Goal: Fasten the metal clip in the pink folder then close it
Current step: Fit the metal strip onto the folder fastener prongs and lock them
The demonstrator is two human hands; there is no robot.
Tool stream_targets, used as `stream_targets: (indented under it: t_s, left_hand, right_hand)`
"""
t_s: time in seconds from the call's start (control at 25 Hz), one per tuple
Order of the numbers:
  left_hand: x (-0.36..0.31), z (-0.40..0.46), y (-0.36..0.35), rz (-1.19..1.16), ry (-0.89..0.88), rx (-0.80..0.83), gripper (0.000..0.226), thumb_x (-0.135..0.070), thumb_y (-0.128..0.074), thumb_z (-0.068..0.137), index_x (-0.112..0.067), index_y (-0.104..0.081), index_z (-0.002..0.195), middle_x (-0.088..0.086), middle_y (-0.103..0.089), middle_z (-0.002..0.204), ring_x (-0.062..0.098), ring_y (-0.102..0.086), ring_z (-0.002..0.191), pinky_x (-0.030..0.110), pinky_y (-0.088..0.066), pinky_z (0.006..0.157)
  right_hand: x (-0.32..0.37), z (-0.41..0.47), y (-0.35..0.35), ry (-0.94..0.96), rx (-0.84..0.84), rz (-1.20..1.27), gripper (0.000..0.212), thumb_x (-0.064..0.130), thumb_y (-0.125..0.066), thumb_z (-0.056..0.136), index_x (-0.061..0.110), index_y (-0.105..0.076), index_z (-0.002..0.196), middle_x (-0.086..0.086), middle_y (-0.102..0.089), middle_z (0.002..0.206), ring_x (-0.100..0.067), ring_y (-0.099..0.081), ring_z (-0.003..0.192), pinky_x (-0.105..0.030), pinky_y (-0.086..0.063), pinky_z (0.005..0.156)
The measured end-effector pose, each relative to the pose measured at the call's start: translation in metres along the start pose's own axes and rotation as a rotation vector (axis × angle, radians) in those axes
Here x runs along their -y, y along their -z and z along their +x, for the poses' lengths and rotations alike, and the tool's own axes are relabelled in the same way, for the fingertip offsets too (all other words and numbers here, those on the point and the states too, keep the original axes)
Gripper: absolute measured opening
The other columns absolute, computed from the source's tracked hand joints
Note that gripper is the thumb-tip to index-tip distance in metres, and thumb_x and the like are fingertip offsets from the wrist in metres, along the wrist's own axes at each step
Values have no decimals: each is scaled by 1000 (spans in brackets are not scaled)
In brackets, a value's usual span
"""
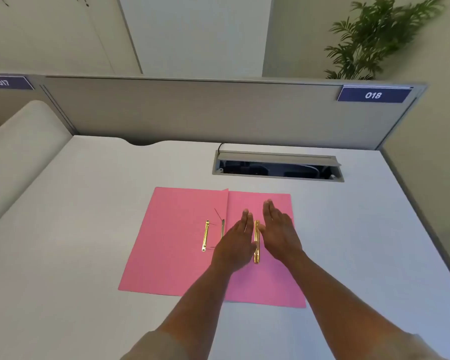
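With my left hand [234,242] and right hand [278,235] flat, fingers pressed together, flanking the metal clip [256,241] on the open pink folder [172,242], I risk knocking it askew before it fastens.

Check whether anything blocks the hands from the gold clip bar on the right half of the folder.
Nothing visible does. The gold clip bar lies bare on the open pink folder, in the gap between the left hand and right hand, both open and flat beside it.

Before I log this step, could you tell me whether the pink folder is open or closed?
Open. The pink folder lies spread flat on the desk, both inner halves showing beside the centre fold.
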State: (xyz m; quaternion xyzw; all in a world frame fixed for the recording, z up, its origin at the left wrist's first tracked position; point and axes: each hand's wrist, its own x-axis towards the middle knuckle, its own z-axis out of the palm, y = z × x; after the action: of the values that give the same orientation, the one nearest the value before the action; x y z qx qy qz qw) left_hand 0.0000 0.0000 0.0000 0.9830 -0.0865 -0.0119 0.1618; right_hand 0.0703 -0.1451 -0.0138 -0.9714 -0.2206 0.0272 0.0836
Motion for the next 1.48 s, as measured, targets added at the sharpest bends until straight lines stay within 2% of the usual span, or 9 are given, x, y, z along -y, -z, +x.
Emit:
stream_targets:
  t_s: [0.08, 0.32, 0.52, 0.88, 1.04, 1.16, 1.24, 1.36, 1.48]
  left_hand:
    - [-1, 2, -3, -1, 22, 41, 77, -36, -48, 102, -2, -7, 158, 17, -4, 167, 31, -23, 153, 40, -31, 120]
    - [1, 7, -14, 59, 58, 113, 93, -37, -65, 91, -1, -11, 158, 18, -11, 167, 34, -42, 139, 43, -41, 109]
    - [0, 6, -21, 85, 77, 121, 102, -38, -73, 85, 0, -12, 157, 20, -14, 166, 35, -45, 135, 43, -43, 106]
    - [1, 6, -25, 71, 95, 75, 102, -36, -76, 82, 3, -17, 155, 23, -19, 164, 38, -50, 131, 44, -47, 103]
    - [-1, 6, -26, 53, 123, 90, 103, -38, -76, 82, 3, -16, 155, 22, -19, 164, 37, -47, 134, 44, -44, 106]
    - [-2, 8, -24, 41, 157, 111, 104, -38, -77, 81, 3, -17, 155, 22, -23, 163, 37, -45, 134, 44, -43, 107]
    - [-4, 11, -21, 15, 178, 123, 98, -36, -79, 78, 3, -27, 151, 20, -39, 154, 36, -50, 126, 43, -46, 100]
    - [-5, 14, -13, -13, 184, 104, 64, -34, -80, 76, -5, -52, 125, 13, -65, 115, 31, -58, 105, 38, -46, 73]
    - [-2, 16, -4, -108, 233, 110, 42, -35, -71, 84, -10, -62, 116, 9, -69, 107, 28, -60, 104, 37, -51, 77]
  right_hand:
    - [-5, 1, -3, -13, -7, 37, 68, 35, -42, 103, 11, -10, 158, -11, -19, 165, -34, -45, 138, -46, -41, 109]
    - [-15, 2, -16, 29, 15, 8, 65, 29, -49, 100, 11, -20, 155, -11, -54, 141, -28, -60, 112, -41, -53, 90]
    - [-18, 14, -15, 8, 77, 24, 54, 23, -48, 100, 17, -31, 151, -11, -52, 140, -29, -56, 118, -39, -51, 94]
    - [-14, 39, -11, -55, 145, 247, 37, 7, -61, 93, 20, -62, 127, -11, -59, 122, -28, -65, 93, -31, -58, 79]
    - [-14, 46, -7, -136, 138, 375, 24, 6, -60, 93, 14, -64, 115, -11, -60, 117, -28, -64, 92, -29, -55, 77]
    - [-12, 52, -3, -243, 140, 532, 12, 5, -56, 93, 12, -61, 100, -8, -65, 100, -26, -64, 92, -26, -50, 67]
    - [-10, 54, 2, -293, 126, 613, 12, 4, -53, 92, 13, -60, 93, -5, -63, 90, -25, -64, 87, -25, -48, 61]
    - [-5, 56, 10, -304, 107, 683, 16, 0, -55, 90, 14, -61, 88, -5, -64, 86, -19, -64, 74, -21, -47, 56]
    - [3, 59, 21, -299, 77, 740, 19, -2, -55, 89, 14, -64, 87, -3, -65, 84, -14, -64, 67, -18, -47, 53]
